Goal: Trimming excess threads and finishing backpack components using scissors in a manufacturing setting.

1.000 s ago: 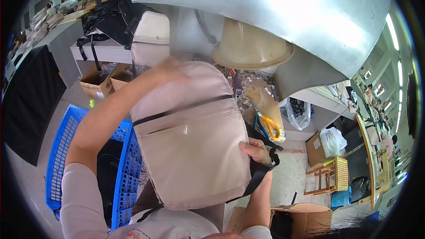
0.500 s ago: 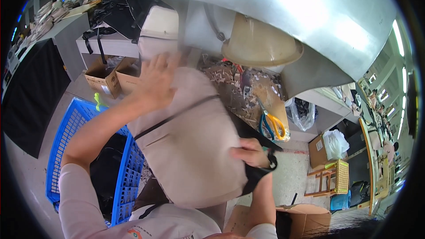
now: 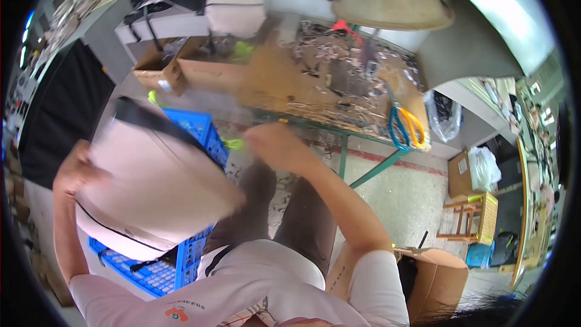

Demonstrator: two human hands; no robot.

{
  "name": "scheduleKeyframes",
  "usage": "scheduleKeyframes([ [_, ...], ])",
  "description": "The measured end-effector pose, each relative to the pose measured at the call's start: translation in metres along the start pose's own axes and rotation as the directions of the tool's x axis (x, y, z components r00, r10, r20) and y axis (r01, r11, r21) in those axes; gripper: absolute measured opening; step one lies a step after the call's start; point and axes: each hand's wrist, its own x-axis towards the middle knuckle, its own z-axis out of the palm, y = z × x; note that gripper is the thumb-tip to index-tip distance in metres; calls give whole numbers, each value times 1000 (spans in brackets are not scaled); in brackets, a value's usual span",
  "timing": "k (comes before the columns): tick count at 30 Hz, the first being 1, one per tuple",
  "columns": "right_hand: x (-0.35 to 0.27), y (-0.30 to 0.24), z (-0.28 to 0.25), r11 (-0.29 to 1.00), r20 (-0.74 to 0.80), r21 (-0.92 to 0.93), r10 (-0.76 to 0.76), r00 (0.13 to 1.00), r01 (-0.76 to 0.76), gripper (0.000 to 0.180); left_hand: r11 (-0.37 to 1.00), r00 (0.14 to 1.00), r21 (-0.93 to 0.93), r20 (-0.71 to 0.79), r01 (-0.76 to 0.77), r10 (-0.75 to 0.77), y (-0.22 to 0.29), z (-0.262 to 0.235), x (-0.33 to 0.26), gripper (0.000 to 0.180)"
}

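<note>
A beige backpack [image 3: 160, 175] with black trim and a dark zipper line hangs tilted over the blue plastic basket [image 3: 187, 260], blurred by motion. My left hand [image 3: 80, 171] grips it at its left edge. My right hand [image 3: 275, 147] is apart from the bag, in front of the near edge of the scrap-covered table. Its fingers are curled and smeared, and nothing shows clearly in them. The backpack covers much of the basket, so most of what lies inside is hidden.
Scissors with orange and blue handles [image 3: 407, 128] lie at the right end of the scrap-strewn table [image 3: 272, 79]. Above it hangs a tan rounded machine part [image 3: 393, 0]. Cardboard boxes [image 3: 212, 75] stand behind the basket; another box [image 3: 439, 278] and a wooden stool [image 3: 475, 218] stand right.
The backpack has swung from the middle to the left, over the basket. My left hand moved left with it. My right hand has let go of it. The head view has shifted.
</note>
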Motion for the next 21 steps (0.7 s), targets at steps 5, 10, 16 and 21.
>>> scheduleKeyframes([
  [5, -69, -34, 21, 754, -16, 527, 469, 883, -392, 45, 844, 926, -479, -374, -241, 53, -85, -58, -57, 47],
  [10, -80, -76, 94, 386, 186, 894, 143, 972, -227, 74, 479, 798, -666, -587, -572, 138, -112, 16, -22, 46],
  [16, -93, -80, 66, 287, 63, 929, 502, 863, -235, 23, 285, 830, -781, -542, -556, 134, -69, 97, 35, 59],
  [21, -102, -53, -13, 483, -224, 842, 717, 660, -239, 14, 191, 893, -877, -407, -441, 192, -28, 151, 62, 70],
])
